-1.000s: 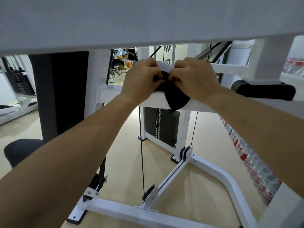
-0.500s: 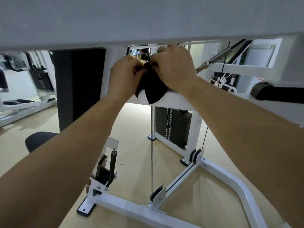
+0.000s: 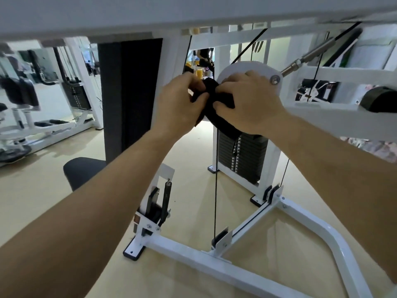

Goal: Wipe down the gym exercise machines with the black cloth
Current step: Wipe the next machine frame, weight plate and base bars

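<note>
Beige floor spreads around the weight stack, with the white frame in front of it and a black seat to its left. Far left of the stack, another machine is blurred. A pale beam cuts off everything high above the stack. My hands hide part of the white disc just above it. The cloth is bunched above the stack between both hands, its tail hanging toward the stack. My left hand pinches one end with curled fingers; my right hand grips the other.

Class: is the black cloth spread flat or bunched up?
Bunched: the black cloth is gathered between the left hand and right hand, both gripping it.
</note>
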`<action>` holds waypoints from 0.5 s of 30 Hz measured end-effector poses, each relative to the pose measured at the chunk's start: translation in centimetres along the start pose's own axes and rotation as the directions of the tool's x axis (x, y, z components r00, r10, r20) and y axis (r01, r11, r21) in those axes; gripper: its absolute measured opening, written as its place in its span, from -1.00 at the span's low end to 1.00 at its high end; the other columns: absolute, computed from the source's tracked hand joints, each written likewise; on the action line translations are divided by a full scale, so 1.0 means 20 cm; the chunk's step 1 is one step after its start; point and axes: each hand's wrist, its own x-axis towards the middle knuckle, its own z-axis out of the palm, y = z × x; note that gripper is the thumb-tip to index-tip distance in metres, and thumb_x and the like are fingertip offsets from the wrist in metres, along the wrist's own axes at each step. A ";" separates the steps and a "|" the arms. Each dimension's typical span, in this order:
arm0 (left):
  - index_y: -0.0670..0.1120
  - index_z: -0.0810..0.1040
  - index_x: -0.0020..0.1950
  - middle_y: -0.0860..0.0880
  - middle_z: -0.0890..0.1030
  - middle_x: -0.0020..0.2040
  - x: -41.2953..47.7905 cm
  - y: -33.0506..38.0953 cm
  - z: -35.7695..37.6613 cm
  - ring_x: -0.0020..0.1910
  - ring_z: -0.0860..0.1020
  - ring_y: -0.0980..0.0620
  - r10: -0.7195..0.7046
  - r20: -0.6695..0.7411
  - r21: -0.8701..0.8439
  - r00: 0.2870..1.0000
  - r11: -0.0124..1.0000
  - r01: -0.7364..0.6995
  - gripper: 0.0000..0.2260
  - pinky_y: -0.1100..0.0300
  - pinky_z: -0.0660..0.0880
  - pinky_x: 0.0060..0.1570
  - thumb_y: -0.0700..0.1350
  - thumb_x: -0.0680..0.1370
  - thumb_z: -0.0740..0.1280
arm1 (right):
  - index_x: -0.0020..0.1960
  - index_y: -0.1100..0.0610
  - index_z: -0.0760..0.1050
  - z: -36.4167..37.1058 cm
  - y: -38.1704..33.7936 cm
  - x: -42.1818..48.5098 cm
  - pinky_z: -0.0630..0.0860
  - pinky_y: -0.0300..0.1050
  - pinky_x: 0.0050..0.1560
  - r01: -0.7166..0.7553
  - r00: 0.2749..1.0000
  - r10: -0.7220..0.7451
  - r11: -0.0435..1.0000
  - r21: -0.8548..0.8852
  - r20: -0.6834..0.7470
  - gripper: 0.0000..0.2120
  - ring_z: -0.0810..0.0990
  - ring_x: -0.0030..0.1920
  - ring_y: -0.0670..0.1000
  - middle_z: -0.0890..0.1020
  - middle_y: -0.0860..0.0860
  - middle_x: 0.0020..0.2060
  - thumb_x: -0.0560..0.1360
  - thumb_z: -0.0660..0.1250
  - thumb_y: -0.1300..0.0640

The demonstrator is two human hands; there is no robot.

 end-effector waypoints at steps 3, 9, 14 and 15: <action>-0.04 0.58 0.02 0.14 0.60 -0.09 -0.11 -0.02 -0.09 -0.16 0.61 0.23 -0.177 -0.060 -0.238 0.982 0.958 0.158 -0.89 0.41 0.53 -0.15 -0.17 0.53 0.46 | 0.47 0.05 0.41 0.08 -0.13 -0.06 0.40 0.05 0.32 -0.002 0.999 -0.008 0.972 0.234 0.040 -0.56 0.44 0.35 0.12 0.47 0.02 0.41 0.62 0.20 -0.04; -0.17 0.59 0.14 -0.10 0.66 0.01 -0.27 -0.10 -0.20 -0.02 0.69 0.03 -0.425 0.059 -0.557 0.903 0.737 0.383 -0.86 0.18 0.64 -0.12 -0.23 0.59 0.39 | 0.59 0.05 0.20 0.29 -0.36 -0.08 0.32 -0.22 0.38 -0.077 0.997 0.046 0.779 0.622 0.066 -0.46 0.35 0.42 -0.01 0.35 -0.01 0.47 0.64 0.23 0.11; -0.13 0.58 0.06 -0.10 0.67 -0.03 -0.32 -0.18 -0.19 -0.06 0.69 0.01 -0.457 0.115 -0.613 0.882 0.666 0.425 -0.89 0.21 0.60 -0.16 -0.27 0.57 0.41 | 0.52 -0.02 0.30 0.45 -0.42 -0.10 0.36 -0.24 0.31 -0.106 0.981 0.191 0.689 0.717 -0.040 -0.45 0.42 0.32 -0.03 0.37 0.00 0.33 0.57 0.33 0.17; -0.11 0.58 0.05 -0.11 0.67 -0.02 -0.32 -0.19 -0.19 -0.05 0.69 -0.01 -0.458 0.106 -0.613 0.883 0.669 0.421 -0.89 0.19 0.61 -0.15 -0.27 0.56 0.42 | 0.52 -0.05 0.30 0.47 -0.43 -0.10 0.38 -0.23 0.30 -0.107 0.977 0.207 0.698 0.708 -0.056 -0.44 0.42 0.31 -0.04 0.36 0.00 0.33 0.56 0.34 0.15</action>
